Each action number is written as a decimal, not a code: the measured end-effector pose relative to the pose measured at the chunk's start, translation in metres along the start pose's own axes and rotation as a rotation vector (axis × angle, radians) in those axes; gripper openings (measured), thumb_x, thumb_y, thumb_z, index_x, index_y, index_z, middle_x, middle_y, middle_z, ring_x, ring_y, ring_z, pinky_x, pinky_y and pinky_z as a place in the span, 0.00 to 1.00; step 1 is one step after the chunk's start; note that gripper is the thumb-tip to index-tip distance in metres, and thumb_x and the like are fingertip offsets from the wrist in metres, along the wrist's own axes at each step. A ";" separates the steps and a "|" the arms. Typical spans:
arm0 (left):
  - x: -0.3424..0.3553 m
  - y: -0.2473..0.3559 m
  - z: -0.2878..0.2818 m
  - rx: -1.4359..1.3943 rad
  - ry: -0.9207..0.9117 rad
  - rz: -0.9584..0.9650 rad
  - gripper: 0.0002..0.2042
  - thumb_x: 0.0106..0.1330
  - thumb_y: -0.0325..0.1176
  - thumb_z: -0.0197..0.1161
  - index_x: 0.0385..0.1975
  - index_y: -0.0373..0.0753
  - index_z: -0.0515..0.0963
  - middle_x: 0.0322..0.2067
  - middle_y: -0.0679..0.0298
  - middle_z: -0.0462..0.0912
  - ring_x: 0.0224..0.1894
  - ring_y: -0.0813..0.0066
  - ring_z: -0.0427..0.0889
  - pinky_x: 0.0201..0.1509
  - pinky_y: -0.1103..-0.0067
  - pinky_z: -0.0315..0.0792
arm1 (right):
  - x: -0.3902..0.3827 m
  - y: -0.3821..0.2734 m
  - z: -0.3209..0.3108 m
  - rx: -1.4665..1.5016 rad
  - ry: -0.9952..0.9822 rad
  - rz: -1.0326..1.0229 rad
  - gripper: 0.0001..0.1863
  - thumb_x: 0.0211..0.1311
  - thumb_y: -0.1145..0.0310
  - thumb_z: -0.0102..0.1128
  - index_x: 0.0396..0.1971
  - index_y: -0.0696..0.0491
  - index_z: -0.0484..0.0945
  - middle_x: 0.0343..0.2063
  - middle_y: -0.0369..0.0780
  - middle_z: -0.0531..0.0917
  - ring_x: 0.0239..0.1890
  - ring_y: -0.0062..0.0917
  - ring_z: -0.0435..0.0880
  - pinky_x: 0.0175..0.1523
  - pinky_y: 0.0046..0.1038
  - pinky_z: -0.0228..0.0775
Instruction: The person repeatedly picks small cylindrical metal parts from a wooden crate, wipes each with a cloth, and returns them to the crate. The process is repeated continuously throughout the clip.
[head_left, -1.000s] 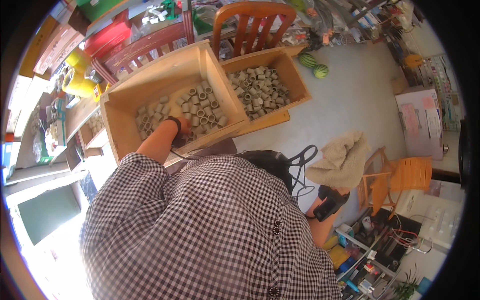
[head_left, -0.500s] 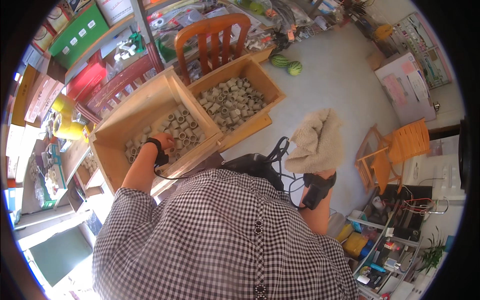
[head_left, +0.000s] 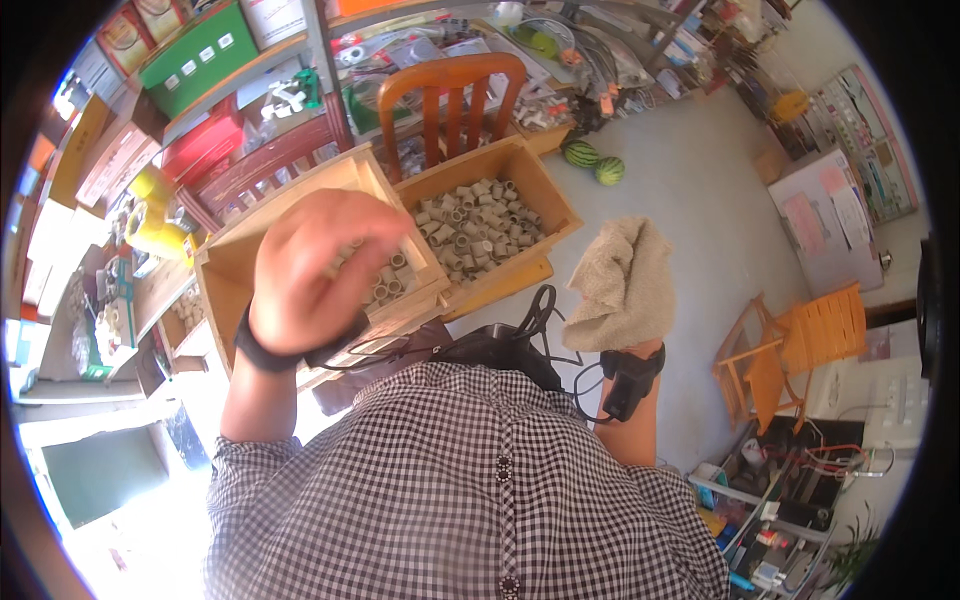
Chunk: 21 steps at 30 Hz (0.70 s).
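Note:
My left hand (head_left: 310, 270) is raised close to the camera, above the left wooden box (head_left: 222, 300), its fingers curled inward and slightly blurred. Whatever they may hold is hidden. Short grey pipe fittings (head_left: 383, 290) lie inside that box, partly covered from view by the hand. On the right, a beige towel (head_left: 622, 285) is bunched over my right hand (head_left: 648, 349), which holds it up. Only the heel of that hand and the wrist show; the fingers are under the cloth. Each wrist wears a black strap, with a black device plainly visible on the right one (head_left: 632, 385).
A second wooden box (head_left: 560, 200) of grey fittings (head_left: 475, 225) adjoins the first. Behind it stands a brown wooden chair (head_left: 450, 75). Watermelons (head_left: 595, 162) sit on the grey floor. An orange folding chair (head_left: 800, 345) is at right. Black cables (head_left: 545, 310) hang at my waist.
My left hand has lifted out of the left box toward the camera. My right hand stays nearly in place with the towel. The whole view has shifted slightly.

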<state>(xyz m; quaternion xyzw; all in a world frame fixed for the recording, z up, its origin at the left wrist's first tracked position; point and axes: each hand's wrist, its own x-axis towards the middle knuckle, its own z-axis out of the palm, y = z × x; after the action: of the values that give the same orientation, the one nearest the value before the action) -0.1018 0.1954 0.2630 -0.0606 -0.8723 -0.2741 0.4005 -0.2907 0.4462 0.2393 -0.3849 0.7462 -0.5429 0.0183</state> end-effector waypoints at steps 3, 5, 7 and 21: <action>0.022 0.069 -0.029 -0.172 -0.091 0.205 0.12 0.54 0.23 0.70 0.38 0.42 0.80 0.35 0.63 0.86 0.36 0.63 0.85 0.40 0.71 0.78 | 0.005 0.004 0.005 0.244 -0.046 0.084 0.17 0.39 0.77 0.59 0.30 0.56 0.62 0.23 0.31 0.69 0.24 0.14 0.66 0.31 0.16 0.63; 0.028 0.097 -0.033 -0.251 -0.101 0.277 0.12 0.55 0.24 0.69 0.40 0.44 0.80 0.35 0.64 0.85 0.36 0.65 0.84 0.40 0.71 0.76 | 0.008 0.011 0.005 0.339 -0.100 0.001 0.16 0.41 0.77 0.59 0.30 0.55 0.62 0.22 0.31 0.68 0.23 0.14 0.66 0.30 0.16 0.63; 0.031 0.112 -0.034 -0.189 -0.029 0.353 0.13 0.57 0.25 0.68 0.41 0.45 0.80 0.36 0.66 0.85 0.36 0.67 0.84 0.41 0.72 0.75 | 0.008 0.016 0.001 0.401 -0.115 -0.032 0.15 0.44 0.77 0.60 0.30 0.55 0.62 0.22 0.31 0.68 0.23 0.14 0.66 0.29 0.16 0.63; 0.036 0.149 -0.010 -0.258 0.037 0.398 0.16 0.65 0.29 0.62 0.51 0.57 0.79 0.37 0.80 0.83 0.36 0.82 0.78 0.45 0.76 0.68 | -0.006 0.050 -0.041 0.913 -0.118 0.058 0.06 0.64 0.76 0.47 0.28 0.53 0.63 0.22 0.31 0.71 0.19 0.16 0.65 0.25 0.16 0.60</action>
<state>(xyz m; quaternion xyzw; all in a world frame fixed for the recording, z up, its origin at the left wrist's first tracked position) -0.0710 0.3117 0.3587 -0.2772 -0.7932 -0.3000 0.4516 -0.3326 0.4882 0.2130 -0.3468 0.4390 -0.7922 0.2437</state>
